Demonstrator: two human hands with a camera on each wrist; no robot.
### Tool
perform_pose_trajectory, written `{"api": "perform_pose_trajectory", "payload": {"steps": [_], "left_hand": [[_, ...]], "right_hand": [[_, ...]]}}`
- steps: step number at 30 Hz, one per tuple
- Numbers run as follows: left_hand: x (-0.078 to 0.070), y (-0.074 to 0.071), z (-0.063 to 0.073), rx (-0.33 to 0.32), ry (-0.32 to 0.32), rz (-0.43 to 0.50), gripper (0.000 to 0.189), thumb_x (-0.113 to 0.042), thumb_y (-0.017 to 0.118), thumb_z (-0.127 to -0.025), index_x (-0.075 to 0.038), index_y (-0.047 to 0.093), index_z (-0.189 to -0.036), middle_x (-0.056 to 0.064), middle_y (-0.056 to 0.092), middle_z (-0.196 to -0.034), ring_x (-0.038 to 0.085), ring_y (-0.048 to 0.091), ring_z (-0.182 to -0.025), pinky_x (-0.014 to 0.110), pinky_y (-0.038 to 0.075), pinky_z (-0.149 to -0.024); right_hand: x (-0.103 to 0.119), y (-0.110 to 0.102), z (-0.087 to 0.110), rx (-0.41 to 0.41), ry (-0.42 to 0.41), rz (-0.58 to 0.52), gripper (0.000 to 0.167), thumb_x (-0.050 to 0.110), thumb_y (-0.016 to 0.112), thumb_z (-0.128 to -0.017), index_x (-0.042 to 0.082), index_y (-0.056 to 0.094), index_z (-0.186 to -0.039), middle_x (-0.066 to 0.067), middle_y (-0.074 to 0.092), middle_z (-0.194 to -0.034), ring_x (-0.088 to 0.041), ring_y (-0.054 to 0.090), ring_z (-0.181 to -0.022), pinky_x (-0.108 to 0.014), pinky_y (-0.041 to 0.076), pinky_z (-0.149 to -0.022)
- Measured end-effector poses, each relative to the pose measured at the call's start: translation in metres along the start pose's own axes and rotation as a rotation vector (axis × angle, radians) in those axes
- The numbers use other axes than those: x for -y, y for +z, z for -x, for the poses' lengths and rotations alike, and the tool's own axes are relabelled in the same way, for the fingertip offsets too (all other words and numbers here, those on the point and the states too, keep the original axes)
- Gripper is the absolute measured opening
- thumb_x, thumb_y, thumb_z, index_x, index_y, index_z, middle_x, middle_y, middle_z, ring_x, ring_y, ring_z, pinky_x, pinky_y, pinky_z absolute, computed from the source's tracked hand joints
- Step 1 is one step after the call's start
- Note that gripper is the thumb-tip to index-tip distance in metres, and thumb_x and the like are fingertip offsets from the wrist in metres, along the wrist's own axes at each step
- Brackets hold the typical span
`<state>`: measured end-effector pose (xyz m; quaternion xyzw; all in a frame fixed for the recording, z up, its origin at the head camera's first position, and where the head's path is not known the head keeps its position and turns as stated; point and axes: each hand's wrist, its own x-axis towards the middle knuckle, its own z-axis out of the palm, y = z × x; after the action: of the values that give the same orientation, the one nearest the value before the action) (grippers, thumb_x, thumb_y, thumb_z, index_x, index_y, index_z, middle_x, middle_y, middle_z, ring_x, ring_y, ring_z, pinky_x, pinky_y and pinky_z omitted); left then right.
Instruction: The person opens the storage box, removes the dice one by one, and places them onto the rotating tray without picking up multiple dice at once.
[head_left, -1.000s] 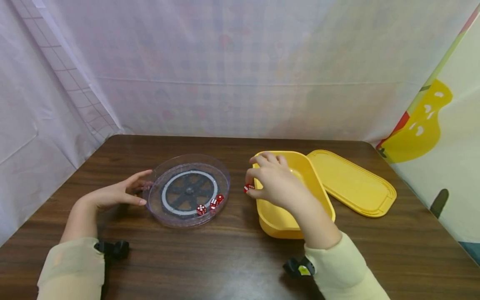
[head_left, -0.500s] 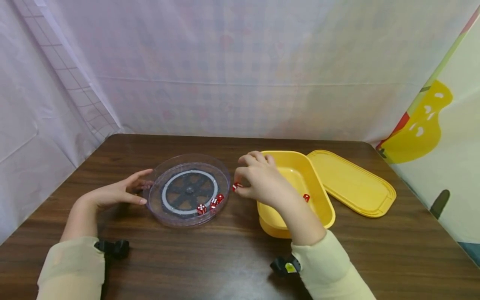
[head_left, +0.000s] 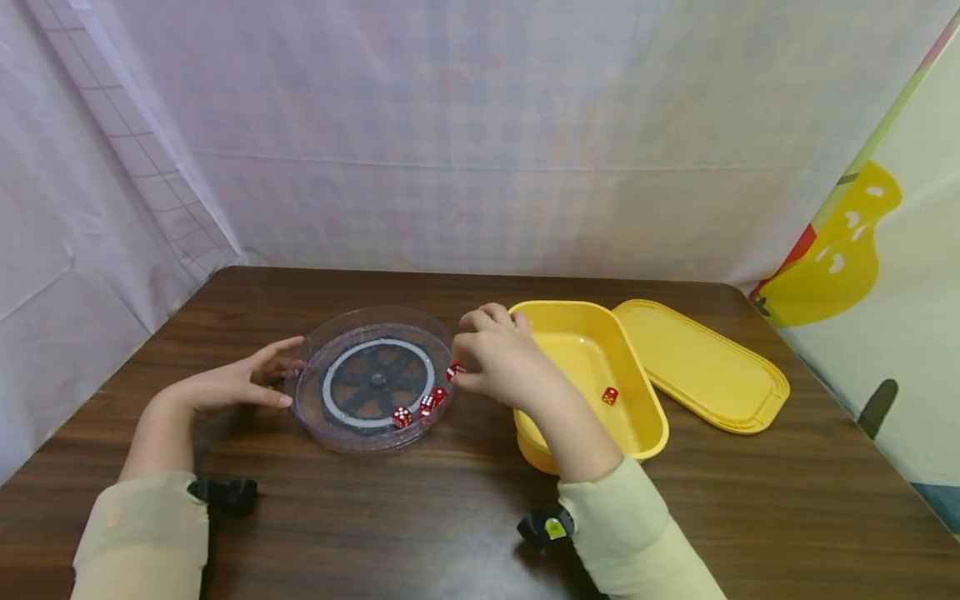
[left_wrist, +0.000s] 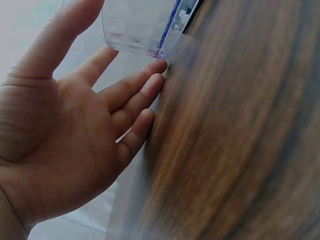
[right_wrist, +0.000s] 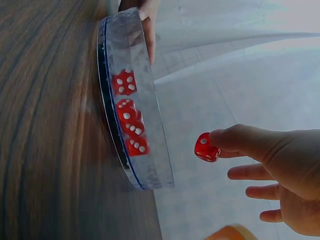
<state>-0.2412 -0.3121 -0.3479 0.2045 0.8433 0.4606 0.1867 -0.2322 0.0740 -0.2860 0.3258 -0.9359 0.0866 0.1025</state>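
Between thumb and forefinger my right hand (head_left: 504,357) pinches a red die (right_wrist: 207,147) with white pips, held at the right rim of a clear round dish (head_left: 378,321). Its other fingers stretch out loosely in the right wrist view. Several red dice (head_left: 402,417) lie inside the dish along its near right side. At the dish's left edge rests my left hand (head_left: 236,386), fingers extended and thumb apart; in the left wrist view its fingertips lie at the dish wall and table. Another red die (head_left: 610,396) sits in the yellow box (head_left: 592,333).
A yellow lid (head_left: 705,367) lies flat to the right of the box, touching or close to it. The brown wooden table (head_left: 360,517) bears everything. White curtains (head_left: 465,150) hang behind and to the left.
My right hand has moved left from above the yellow box to the dish's right rim, carrying the die. The die in the box has come into view. My left hand stays put.
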Motion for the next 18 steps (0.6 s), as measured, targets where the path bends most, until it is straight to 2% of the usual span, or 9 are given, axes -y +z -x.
{"api": "perform_pose_trajectory", "payload": {"steps": [9,18], "left_hand": [[0.001,0.000,-0.001,-0.001,-0.004,-0.003,0.090,-0.014,0.069,-0.087,-0.005,0.008,-0.152,0.036,0.026,-0.144,0.056,0.017,-0.132,0.071,0.019,-0.097],[0.001,0.000,-0.001,0.003,-0.004,0.006,0.091,-0.014,0.070,-0.087,-0.006,0.007,-0.152,0.036,0.026,-0.144,0.056,0.016,-0.133,0.070,0.019,-0.097]], "right_hand": [[0.011,0.007,-0.008,0.023,0.027,-0.001,0.010,0.034,0.073,-0.083,0.026,0.072,-0.088,-0.006,0.055,-0.128,-0.028,0.037,-0.124,-0.047,0.027,-0.096],[0.018,0.019,-0.016,0.010,0.047,0.022,0.012,0.036,0.074,-0.083,0.026,0.070,-0.087,-0.005,0.055,-0.127,-0.029,0.037,-0.124,-0.047,0.028,-0.094]]}}
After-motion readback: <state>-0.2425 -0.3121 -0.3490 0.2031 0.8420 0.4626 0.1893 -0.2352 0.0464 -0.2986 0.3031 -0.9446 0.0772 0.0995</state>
